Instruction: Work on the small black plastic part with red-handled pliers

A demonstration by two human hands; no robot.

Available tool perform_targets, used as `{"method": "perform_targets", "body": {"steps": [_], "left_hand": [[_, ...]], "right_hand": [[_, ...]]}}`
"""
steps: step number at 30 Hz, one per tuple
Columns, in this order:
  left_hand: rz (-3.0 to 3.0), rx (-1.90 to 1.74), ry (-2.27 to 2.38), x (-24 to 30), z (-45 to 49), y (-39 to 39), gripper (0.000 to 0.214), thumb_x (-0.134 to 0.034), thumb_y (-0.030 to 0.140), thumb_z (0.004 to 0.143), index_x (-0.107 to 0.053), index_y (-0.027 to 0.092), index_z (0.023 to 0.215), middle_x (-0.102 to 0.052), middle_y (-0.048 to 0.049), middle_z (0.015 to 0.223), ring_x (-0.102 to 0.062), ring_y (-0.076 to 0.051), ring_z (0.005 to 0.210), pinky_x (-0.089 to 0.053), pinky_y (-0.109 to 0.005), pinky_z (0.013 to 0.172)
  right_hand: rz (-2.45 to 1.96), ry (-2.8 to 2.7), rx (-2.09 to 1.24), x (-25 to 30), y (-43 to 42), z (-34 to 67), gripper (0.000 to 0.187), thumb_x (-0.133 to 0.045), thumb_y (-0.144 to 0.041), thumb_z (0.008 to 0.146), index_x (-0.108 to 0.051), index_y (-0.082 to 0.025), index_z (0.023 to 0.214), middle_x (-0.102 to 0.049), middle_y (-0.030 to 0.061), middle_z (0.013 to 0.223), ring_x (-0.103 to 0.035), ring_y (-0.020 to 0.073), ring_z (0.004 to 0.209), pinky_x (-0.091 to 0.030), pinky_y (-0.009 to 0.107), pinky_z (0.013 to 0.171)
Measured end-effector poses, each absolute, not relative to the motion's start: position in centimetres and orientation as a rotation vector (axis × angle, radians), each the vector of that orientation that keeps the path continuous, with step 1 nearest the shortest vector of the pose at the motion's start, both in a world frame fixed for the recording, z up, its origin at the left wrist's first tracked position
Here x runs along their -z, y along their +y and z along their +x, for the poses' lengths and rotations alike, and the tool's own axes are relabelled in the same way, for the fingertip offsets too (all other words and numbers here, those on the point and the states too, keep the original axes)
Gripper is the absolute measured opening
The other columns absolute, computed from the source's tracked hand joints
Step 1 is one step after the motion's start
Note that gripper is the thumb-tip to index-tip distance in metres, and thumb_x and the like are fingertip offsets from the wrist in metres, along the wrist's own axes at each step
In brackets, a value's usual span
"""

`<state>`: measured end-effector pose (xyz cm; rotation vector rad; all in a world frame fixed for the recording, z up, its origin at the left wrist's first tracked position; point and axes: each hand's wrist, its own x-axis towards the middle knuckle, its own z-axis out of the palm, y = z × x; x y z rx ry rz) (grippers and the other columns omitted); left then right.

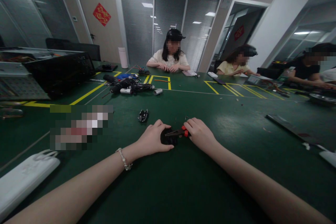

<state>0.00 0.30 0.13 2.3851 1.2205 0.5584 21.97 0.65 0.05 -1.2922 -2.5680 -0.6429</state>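
Observation:
My left hand (154, 135) is closed around the side of a small black part (169, 140) on the green table, thumb on the near edge and fingers on the far edge. In my right hand (200, 131) is a pair of pliers (178, 133) with red handles and dark jaws. The jaws point left and lie over the top of the black part; whether they grip any of it I cannot tell. A small black and silver piece (143, 115) rests just beyond my left hand. Tiny bits lie past the pliers.
A white power bank (28, 182) lies at the near left, and a large black metal case (60, 73) stands behind it. Tools and cables (128, 84) are heaped farther back, beside silver cylinders (158, 92). A dark flat strip (286, 127) lies right. Several people sit across the table (236, 154).

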Motion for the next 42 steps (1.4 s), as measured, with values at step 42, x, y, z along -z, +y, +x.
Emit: {"method": "perform_targets", "body": {"steps": [42], "left_hand": [[2.427, -0.589, 1.187, 0.00, 0.01, 0.31, 0.063, -0.062, 0.053, 0.061, -0.046, 0.023, 0.114, -0.045, -0.0042, 0.101, -0.051, -0.023, 0.087, -0.041, -0.038, 0.080]], "right_hand": [[-1.247, -2.570, 0.646, 0.08, 0.73, 22.15, 0.025, -0.052, -0.008, 0.066, -0.054, -0.013, 0.091, -0.055, 0.0095, 0.090, -0.048, 0.0218, 0.086, -0.038, 0.034, 0.076]]}}
